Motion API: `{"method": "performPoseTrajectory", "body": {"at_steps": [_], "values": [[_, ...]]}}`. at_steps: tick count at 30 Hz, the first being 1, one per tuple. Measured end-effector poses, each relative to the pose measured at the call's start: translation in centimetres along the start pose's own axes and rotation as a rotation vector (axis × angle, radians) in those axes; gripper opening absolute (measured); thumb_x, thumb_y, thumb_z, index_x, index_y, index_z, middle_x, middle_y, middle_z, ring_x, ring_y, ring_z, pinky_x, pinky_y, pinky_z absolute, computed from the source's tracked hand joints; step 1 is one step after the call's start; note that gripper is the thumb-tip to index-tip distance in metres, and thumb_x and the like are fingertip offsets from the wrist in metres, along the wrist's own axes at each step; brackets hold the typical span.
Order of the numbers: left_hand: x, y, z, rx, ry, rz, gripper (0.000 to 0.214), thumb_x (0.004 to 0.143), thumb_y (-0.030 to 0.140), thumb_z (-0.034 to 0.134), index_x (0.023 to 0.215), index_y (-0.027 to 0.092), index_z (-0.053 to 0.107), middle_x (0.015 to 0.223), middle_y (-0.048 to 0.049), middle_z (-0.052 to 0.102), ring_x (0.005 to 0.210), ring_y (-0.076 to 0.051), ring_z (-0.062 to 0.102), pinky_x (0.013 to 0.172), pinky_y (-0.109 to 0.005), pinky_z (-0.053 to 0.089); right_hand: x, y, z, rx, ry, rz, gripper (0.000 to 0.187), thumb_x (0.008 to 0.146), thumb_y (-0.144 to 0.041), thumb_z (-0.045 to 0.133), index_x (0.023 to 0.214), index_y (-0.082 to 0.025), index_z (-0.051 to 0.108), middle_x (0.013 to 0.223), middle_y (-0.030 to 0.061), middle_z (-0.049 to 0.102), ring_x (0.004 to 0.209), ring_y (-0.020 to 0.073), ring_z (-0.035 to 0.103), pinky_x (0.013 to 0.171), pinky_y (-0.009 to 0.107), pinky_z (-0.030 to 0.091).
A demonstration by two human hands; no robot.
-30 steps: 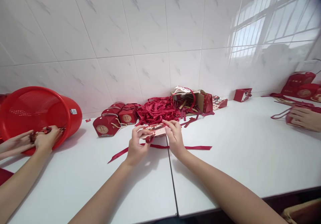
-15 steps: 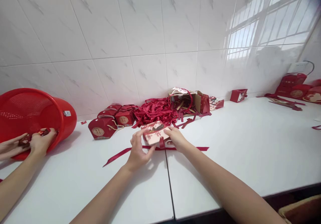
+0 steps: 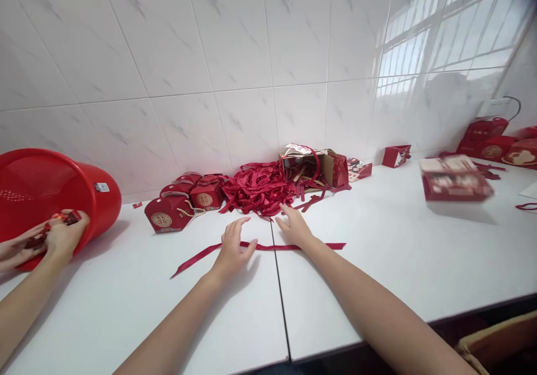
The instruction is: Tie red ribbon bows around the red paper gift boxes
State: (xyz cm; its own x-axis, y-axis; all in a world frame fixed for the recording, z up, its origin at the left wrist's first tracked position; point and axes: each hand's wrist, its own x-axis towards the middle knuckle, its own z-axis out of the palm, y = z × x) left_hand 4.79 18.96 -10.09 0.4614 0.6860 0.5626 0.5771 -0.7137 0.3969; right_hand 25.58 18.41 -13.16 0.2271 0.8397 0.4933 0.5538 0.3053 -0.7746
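Observation:
My left hand is open above the white table, its fingers curved and apart with nothing between them. Facing it, my right hand is open too and holds nothing. Under both hands a dark red ribbon lies stretched from left to right. Off to the right, a red and pale pink gift box is blurred by motion, just over the table, away from both hands. Behind my hands is a heap of red ribbons.
Another person's hands hold small wrapped pieces at a tipped red basket. Red gift boxes stand left of the ribbons; an opened box holds ribbon scraps. More boxes sit far right. The tiled wall bounds the back.
The pink and red box has left my hands and is now far to the right in the air. Both my hands have let go and stay near their former places.

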Motion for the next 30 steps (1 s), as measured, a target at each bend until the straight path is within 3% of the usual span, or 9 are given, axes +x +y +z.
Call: {"method": "performPoseTrajectory", "body": {"at_steps": [6, 9, 14, 18, 24, 30], "values": [[0.1, -1.1, 0.8, 0.017, -0.130, -0.059, 0.042, 0.080, 0.030, 0.053, 0.120, 0.021, 0.046, 0.129, -0.0117, 0.050, 0.123, -0.028, 0.042, 0.102, -0.047, 0.034, -1.5, -2.3, 0.7, -0.220, -0.364, -0.250, 0.025, 0.084, -0.038, 0.057, 0.097, -0.019, 0.069, 0.111, 0.0106, 0.064, 0.107, 0.0249, 0.052, 0.094, 0.041, 0.037], [0.0, -1.4, 1.0, 0.053, -0.256, -0.095, 0.035, 0.079, 0.032, 0.053, 0.112, 0.022, 0.055, 0.127, -0.0111, 0.054, 0.122, -0.031, 0.044, 0.099, -0.052, 0.035, -1.6, -2.5, 0.4, -0.295, -0.451, -0.301, 0.017, 0.081, -0.034, 0.063, 0.089, -0.020, 0.070, 0.104, 0.0087, 0.065, 0.102, 0.0244, 0.053, 0.090, 0.039, 0.038], [0.0, -1.2, 0.8, 0.043, -0.298, -0.073, 0.018, 0.080, 0.033, 0.051, 0.089, 0.024, 0.063, 0.110, -0.0064, 0.063, 0.109, -0.029, 0.052, 0.092, -0.048, 0.040, -1.3, -2.6, 0.3, -0.334, -0.473, -0.323, 0.012, 0.082, -0.027, 0.062, 0.088, -0.019, 0.069, 0.096, 0.0073, 0.067, 0.096, 0.0213, 0.056, 0.085, 0.033, 0.039], [0.3, -1.0, 0.4, 0.029, -0.281, -0.057, 0.017, 0.082, 0.030, 0.046, 0.076, 0.022, 0.060, 0.095, -0.0052, 0.065, 0.095, -0.025, 0.056, 0.084, -0.041, 0.043, -1.4, -3.3, 0.4, -0.330, -0.481, -0.313, 0.008, 0.082, -0.020, 0.061, 0.084, -0.018, 0.069, 0.089, 0.0056, 0.067, 0.088, 0.0184, 0.057, 0.078, 0.028, 0.040], [0.6, -0.9, -0.2, 0.004, -0.230, -0.079, 0.021, 0.086, 0.028, 0.038, 0.080, 0.021, 0.057, 0.082, -0.0026, 0.064, 0.075, -0.018, 0.059, 0.070, -0.030, 0.045, -1.6, -4.3, -0.2, -0.342, -0.482, -0.209, 0.017, 0.087, -0.027, 0.054, 0.098, -0.022, 0.066, 0.084, 0.0010, 0.069, 0.074, 0.0132, 0.059, 0.063, 0.022, 0.038], [0.9, -1.7, -1.0, 0.065, -0.154, -0.146, 0.024, 0.084, 0.037, 0.044, 0.079, 0.021, 0.061, 0.085, -0.0028, 0.063, 0.074, -0.019, 0.057, 0.070, -0.030, 0.043, -1.0, -3.4, -0.9, -0.510, -0.369, -0.013, 0.020, 0.084, -0.033, 0.055, 0.076, -0.019, 0.068, 0.078, 0.0051, 0.068, 0.071, 0.0174, 0.058, 0.058, 0.025, 0.034]]}}
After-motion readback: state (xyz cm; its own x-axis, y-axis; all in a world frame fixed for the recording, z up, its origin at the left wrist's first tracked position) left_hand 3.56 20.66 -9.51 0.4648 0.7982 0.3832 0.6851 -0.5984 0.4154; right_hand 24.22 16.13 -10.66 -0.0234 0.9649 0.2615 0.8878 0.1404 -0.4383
